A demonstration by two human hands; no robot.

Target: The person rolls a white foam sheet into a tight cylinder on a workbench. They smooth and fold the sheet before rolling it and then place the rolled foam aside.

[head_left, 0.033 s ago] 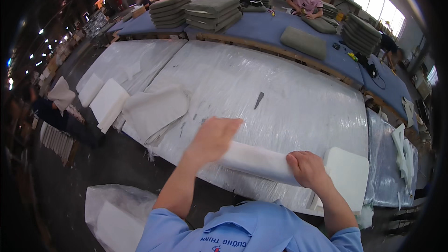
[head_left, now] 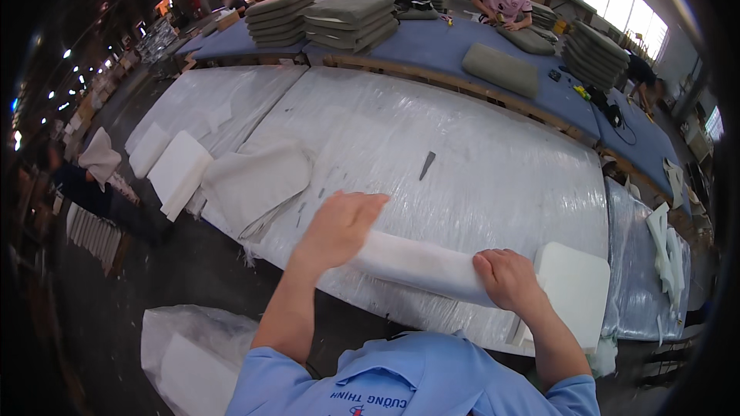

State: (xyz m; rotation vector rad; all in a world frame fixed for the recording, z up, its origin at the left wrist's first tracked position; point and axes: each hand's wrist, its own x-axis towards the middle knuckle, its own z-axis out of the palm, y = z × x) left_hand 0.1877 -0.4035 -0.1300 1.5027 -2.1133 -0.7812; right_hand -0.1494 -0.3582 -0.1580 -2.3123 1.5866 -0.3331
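A long white foam pad (head_left: 420,264) lies across the near edge of the plastic-covered table, bent or seen edge-on. My right hand (head_left: 505,276) is closed over its right end, thumb toward me. At the pad's left end is my left hand (head_left: 337,229), its fingers stretched out flat and pointing right; whether the palm touches the foam is hidden. Just right of my right hand lies another white foam pad (head_left: 574,285), square with rounded corners. A dark, narrow blade-like tool (head_left: 427,166) rests on the table beyond my hands.
The table (head_left: 493,177) is wrapped in clear plastic. Grey fabric covers (head_left: 258,181) and white foam blocks (head_left: 181,169) lie at left. A plastic bag (head_left: 185,347) stands below. Behind, a blue table (head_left: 432,42) bears stacked grey cushions (head_left: 351,19); people work around.
My left hand has shifted slightly left along the foam pad. My right hand and the pad have stayed put.
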